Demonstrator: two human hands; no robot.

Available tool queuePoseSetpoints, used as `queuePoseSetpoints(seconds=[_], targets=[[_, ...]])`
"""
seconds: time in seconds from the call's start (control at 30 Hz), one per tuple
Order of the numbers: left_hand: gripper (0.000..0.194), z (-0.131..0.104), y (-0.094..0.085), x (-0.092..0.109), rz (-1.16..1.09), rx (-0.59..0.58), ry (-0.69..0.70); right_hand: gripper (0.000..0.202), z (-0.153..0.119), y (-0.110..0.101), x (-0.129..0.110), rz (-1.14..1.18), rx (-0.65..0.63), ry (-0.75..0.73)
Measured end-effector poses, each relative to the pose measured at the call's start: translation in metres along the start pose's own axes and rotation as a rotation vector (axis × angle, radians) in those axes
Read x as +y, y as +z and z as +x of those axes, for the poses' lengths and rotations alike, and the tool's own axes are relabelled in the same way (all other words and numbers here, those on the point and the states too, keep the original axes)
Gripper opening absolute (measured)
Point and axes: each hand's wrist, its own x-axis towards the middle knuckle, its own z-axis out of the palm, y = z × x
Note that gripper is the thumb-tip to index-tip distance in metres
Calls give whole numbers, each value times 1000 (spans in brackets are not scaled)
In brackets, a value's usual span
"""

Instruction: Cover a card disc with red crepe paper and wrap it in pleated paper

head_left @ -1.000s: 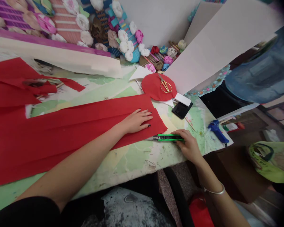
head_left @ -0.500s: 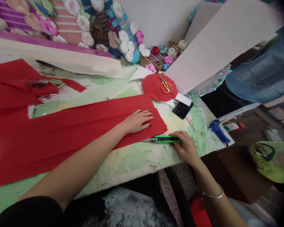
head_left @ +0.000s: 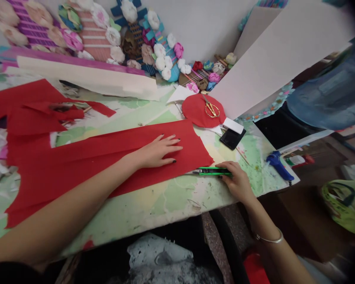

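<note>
A long red sheet [head_left: 106,146] lies creased across the table. My left hand [head_left: 156,152] rests flat on it with fingers spread. Near the sheet's right corner, my right hand [head_left: 236,179] grips a green and black utility knife [head_left: 213,171]. The knife's blade points left, along the sheet's near edge, and its tip is hard to make out. Beyond the sheet, gold-handled scissors [head_left: 211,108] lie on a round red piece [head_left: 195,110].
A black phone-like object [head_left: 232,138] and a white block [head_left: 233,126] lie right of the round piece. A blue glue gun [head_left: 279,165] sits at the table's right corner. Torn red scraps [head_left: 32,114] lie at left; white boards [head_left: 272,55] stand behind.
My left hand has slid left over the red sheet, away from the knife. The view has shifted slightly, showing the sheet's ragged left end. My right hand keeps its hold on the knife.
</note>
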Motion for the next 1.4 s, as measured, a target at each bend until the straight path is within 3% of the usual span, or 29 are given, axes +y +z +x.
queuePoseSetpoints(seconds=[0.13,0.27,0.63,1.07,1.4], targets=[[52,-28,4,-8,48,-32,-51,31,3,-2,3,-9,-2,-15],[51,-38,11,-13,36,-11,-72,31,11,3,-5,-7,-31,-43],[50,-39,18,-17,7,59,-65,33,19,18,-28,-17,-75,-76],[49,-39,17,-16,2,67,-70,33,3,2,-17,-12,-38,-36],[46,-39,18,-17,0,75,-70,35,7,19,-32,-6,-13,-40]])
